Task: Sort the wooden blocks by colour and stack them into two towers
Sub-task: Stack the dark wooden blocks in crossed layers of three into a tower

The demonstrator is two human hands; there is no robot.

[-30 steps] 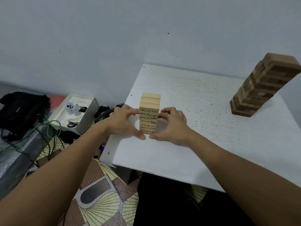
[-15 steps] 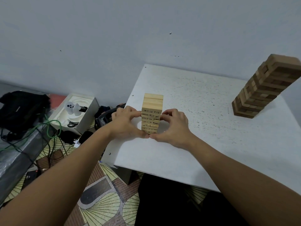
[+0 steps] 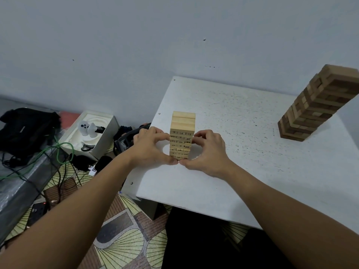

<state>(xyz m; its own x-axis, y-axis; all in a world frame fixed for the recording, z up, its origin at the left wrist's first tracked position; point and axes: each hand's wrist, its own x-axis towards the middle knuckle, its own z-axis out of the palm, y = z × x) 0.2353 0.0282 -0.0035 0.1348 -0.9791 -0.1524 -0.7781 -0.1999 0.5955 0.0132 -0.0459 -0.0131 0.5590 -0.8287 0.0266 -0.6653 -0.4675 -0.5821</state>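
A light wooden tower [image 3: 182, 131] of numbered blocks stands upright near the left side of the white table [image 3: 242, 167]. My left hand [image 3: 150, 147] curls round its left side and my right hand [image 3: 206, 151] round its right side. Both thumbs meet at the front of the tower's base, and the fingertips press its sides about halfway up. A taller dark brown tower [image 3: 318, 105] stands at the far right of the table, apart from both hands.
Left of the table, on the floor, lie a white box [image 3: 91, 133] with controllers and scissors, a black bag [image 3: 27, 129], green and black cables [image 3: 48, 152] and a dark headset [image 3: 126, 138]. The grey wall rises just behind the table.
My thumbs have closed together at the tower's base and both hands have drawn tighter round it. The tower stands as before; the view has shifted slightly.
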